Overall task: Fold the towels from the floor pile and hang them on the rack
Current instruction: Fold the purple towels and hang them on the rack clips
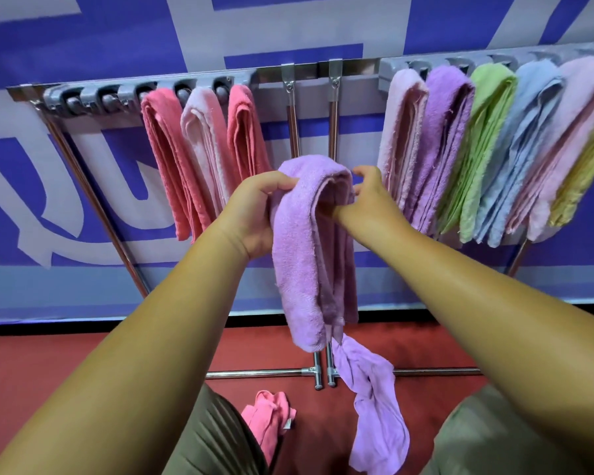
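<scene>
Your left hand (pixel 254 214) and right hand (pixel 367 197) grip a towel (pixel 302 255) at its fold, fingers (pixel 278 181) curled round it, before the rack's (pixel 309 68) middle. Its tail dangles twisted, so folding seems unfinished; straighten it, then hang it.

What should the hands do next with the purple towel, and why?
Probably gather up the loose tail first. The left hand and right hand grip the purple towel at its folded top, but a thin lilac tail dangles below it toward the floor, while the hung towels are neatly folded. Whether the tail is a separate cloth, I can't tell.
</scene>
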`<state>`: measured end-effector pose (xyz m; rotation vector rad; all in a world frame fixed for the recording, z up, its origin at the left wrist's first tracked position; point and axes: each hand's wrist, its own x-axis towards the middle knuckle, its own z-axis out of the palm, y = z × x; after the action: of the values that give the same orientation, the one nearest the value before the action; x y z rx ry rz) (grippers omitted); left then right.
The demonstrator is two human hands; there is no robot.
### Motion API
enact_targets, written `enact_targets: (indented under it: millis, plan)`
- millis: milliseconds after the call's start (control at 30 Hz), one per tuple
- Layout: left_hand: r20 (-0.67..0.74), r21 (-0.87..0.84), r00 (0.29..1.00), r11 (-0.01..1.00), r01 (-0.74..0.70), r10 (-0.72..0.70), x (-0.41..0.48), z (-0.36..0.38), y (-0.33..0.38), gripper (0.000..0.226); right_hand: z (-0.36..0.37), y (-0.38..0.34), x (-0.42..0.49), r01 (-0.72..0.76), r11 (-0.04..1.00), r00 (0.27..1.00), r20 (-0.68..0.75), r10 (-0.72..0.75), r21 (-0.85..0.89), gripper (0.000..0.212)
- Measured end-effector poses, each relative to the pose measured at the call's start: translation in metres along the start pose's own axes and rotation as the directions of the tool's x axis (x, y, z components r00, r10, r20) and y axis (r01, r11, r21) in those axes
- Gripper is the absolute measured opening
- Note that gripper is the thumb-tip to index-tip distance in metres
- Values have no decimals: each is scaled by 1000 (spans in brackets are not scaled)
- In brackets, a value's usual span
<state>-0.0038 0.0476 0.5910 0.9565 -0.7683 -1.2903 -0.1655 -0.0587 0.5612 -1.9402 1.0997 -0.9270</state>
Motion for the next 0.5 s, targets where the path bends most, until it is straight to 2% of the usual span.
enact_targets:
  millis: [33, 100, 167, 200, 367, 500]
  plan:
    - [35, -24, 999, 1000, -1, 2, -2, 2, 1, 37, -1, -5, 2, 21, 1000, 1000, 6, -21, 15, 106]
    - [76, -62, 997, 998, -14, 18, -3, 2, 2, 38, 0, -9, 5, 30, 999, 1000, 4, -30, -21, 69]
    - [81, -75, 996, 997, -27, 33, -5, 0, 4, 41, 2, -9, 7, 38, 990, 999, -10, -40, -138, 31]
    - [80, -80, 996, 996, -31, 37, -7, -1, 4, 42, 2, -9, 8, 59, 979, 998, -25, -65, -193, 21]
    - [64, -23, 998, 1000, 12, -11, -18, -14, 6, 38, -7, -11, 6, 90, 963, 992, -64, -110, -255, 18]
    - [-52, 197, 997, 978, 72, -63, -15, -45, -4, 41, -17, -24, 5, 190, 922, 974, -52, -220, -338, 31]
